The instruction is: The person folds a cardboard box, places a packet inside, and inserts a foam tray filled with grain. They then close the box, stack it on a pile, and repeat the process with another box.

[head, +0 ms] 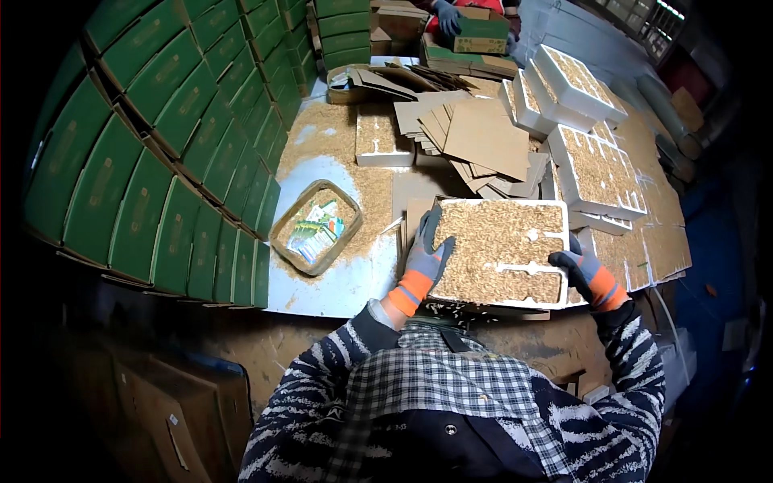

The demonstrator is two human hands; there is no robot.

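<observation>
A white foam tray (564, 220) full of tan husks lies in front of me at the table's near edge, its moulded ridges partly showing. My left hand (427, 250), in a grey and orange work glove, grips its left side. The gloved right hand (578, 268) holds the right rim, fingers partly hidden behind it. Loose husks drop past the near edge onto my checked apron. Under the tray, a brown cardboard edge (415, 214) shows on the left. A basket (344, 253) with colourful printed packets (317, 232) stands left of my left hand.
Green cartons (199, 133) form a tall wall on the left. Cardboard sheets (483, 136) are piled beyond the tray. More husk-filled foam trays (598, 175) are stacked at right. Across the table, a co-worker's gloved hand (448, 18) touches a green box (483, 35).
</observation>
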